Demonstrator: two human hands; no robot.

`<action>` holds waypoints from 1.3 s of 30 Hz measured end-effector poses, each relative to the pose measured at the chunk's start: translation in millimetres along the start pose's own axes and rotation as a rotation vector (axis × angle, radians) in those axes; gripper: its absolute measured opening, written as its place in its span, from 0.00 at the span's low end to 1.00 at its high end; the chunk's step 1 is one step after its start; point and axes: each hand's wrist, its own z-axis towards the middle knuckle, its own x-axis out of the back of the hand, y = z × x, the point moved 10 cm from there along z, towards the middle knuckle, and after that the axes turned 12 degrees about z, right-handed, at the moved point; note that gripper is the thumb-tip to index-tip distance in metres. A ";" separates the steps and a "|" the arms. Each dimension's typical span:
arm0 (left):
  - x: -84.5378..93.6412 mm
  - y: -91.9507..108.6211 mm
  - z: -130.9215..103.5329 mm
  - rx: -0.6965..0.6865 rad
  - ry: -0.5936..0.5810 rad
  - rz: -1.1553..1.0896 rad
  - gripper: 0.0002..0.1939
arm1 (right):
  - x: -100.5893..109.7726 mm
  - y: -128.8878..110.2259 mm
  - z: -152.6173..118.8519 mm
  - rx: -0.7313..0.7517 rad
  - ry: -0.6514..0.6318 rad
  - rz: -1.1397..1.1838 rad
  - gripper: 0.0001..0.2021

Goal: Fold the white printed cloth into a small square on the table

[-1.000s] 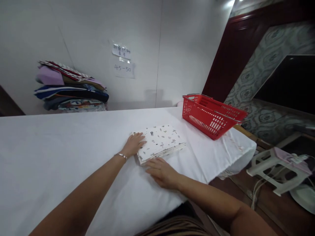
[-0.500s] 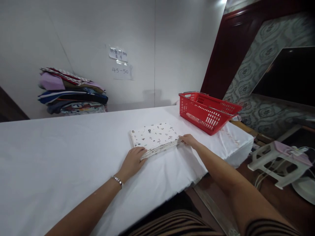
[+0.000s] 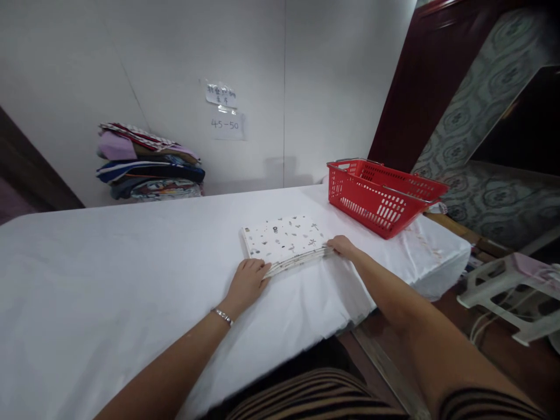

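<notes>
A white cloth point(image 3: 286, 238) with small printed figures lies folded into a flat, layered rectangle on the white-covered table point(image 3: 153, 262). My left hand point(image 3: 250, 283) grips its near left corner, fingers on top and the thumb along the front edge; a silver bracelet is on that wrist. At the near right corner, my right hand point(image 3: 342, 246) pinches the layers between thumb and fingers. The folded layers show along the near edge between both hands.
A red plastic basket point(image 3: 371, 201) with metal handles stands at the table's back right. Folded fabrics point(image 3: 151, 166) are piled at the back left by the wall. Paper signs point(image 3: 227, 125) hang on the wall. A white stool point(image 3: 503, 291) stands right of the table.
The whole view has shifted slightly, so the table and basket appear further right. Both hands keep their hold on the folded cloth's near corners, with little other movement.
</notes>
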 end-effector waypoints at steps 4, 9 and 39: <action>4.5 -0.6 -3.3 -0.017 0.006 0.023 0.20 | 2.9 -1.1 -4.2 -0.059 0.027 -0.004 0.09; 7.5 2.0 -3.7 -0.044 -0.002 0.059 0.26 | -1.3 -4.1 -6.5 -0.128 -0.024 0.041 0.08; -51.9 -131.6 1.2 0.914 -0.305 -0.419 0.22 | -37.2 -15.6 12.9 -0.067 -0.225 0.351 0.13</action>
